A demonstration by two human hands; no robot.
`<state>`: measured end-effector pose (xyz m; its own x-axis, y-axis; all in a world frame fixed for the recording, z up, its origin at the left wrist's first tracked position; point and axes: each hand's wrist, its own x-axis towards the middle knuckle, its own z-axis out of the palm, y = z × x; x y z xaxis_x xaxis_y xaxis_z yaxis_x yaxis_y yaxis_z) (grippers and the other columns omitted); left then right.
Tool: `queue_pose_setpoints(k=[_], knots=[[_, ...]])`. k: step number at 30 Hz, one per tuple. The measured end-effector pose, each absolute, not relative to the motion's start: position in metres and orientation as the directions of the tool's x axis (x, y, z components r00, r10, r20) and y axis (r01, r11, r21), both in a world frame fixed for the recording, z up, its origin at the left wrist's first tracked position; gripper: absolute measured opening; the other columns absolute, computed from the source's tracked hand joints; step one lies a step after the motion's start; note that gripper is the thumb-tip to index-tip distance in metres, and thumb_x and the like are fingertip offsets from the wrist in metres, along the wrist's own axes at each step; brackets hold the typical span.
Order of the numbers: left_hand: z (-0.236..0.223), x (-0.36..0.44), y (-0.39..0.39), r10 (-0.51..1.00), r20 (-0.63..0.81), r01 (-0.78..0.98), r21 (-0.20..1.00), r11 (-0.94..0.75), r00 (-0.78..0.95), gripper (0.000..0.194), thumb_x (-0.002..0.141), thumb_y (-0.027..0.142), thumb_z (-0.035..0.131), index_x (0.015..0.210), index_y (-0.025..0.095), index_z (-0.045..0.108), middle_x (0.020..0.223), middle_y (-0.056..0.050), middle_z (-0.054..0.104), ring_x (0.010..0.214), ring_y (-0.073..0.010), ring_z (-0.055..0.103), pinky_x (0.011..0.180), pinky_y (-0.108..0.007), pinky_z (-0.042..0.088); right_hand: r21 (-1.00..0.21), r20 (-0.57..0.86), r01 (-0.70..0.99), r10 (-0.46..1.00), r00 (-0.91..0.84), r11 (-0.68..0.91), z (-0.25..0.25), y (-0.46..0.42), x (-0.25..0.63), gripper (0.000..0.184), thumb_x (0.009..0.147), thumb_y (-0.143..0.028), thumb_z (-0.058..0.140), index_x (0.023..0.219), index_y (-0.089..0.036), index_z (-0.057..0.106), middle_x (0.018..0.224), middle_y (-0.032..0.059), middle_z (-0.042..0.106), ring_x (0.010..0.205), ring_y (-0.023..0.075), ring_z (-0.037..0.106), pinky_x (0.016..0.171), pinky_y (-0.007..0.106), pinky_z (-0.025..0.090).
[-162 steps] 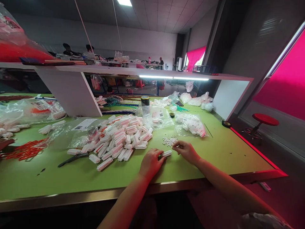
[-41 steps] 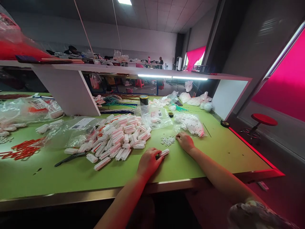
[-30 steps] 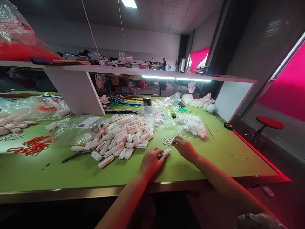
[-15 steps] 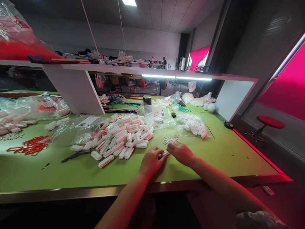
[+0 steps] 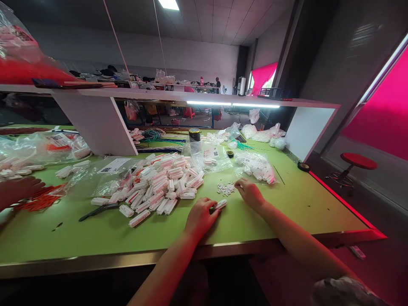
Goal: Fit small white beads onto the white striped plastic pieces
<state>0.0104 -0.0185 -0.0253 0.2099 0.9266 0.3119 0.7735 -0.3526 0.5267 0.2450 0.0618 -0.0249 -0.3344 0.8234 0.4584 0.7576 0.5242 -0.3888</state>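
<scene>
My left hand (image 5: 201, 217) rests on the green table with its fingers closed around a white plastic connector housing (image 5: 220, 204), whose far end sticks out to the right. My right hand (image 5: 250, 192) is at the right edge of a scatter of tiny white pieces (image 5: 225, 188). Its fingertips are pinched together on the tabletop, and what lies between them is too small to make out. To the left of my left hand spreads a large heap of similar white housings (image 5: 165, 182).
Another person's hand (image 5: 22, 188) reaches over orange strips (image 5: 41, 199) at the left. Black scissors (image 5: 97, 211) lie before the heap. Behind are clear bags (image 5: 256, 168), tape rolls (image 5: 230, 154) and wire bundles (image 5: 156, 135) under a white shelf (image 5: 165, 94).
My right hand has left the housing and moved right and slightly up to the tiny white pieces. My left hand keeps the housing. Another person's hand has come in at the left.
</scene>
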Motion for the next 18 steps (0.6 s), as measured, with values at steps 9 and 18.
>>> queue_pose_setpoints(k=[9,18], knots=[[-0.023,0.011,-0.019,0.929,0.301,0.778,0.524,-0.348,0.213,0.016,0.089,0.029,0.067,0.099,0.022,0.077,0.093,-0.006,0.071,0.092,-0.0226,0.066,0.085,-0.033,0.049,-0.448,0.336,0.791,0.898,-0.283,0.417,-0.037,0.094,0.257,0.013,0.091,-0.014,0.061,0.087,-0.02,0.072,0.094,0.0064,0.073,0.084,0.0184,0.065,0.076,0.027,0.047],[-0.022,0.011,-0.02,0.931,0.3,0.775,0.531,-0.344,0.208,0.015,0.088,0.029,0.069,0.098,0.021,0.078,0.093,-0.006,0.071,0.092,-0.0225,0.066,0.084,-0.031,0.049,-0.518,0.39,0.715,0.874,-0.29,0.469,-0.028,0.082,0.255,0.013,0.09,-0.013,0.054,0.086,-0.018,0.065,0.09,0.0062,0.071,0.085,0.0188,0.064,0.079,0.029,0.048]])
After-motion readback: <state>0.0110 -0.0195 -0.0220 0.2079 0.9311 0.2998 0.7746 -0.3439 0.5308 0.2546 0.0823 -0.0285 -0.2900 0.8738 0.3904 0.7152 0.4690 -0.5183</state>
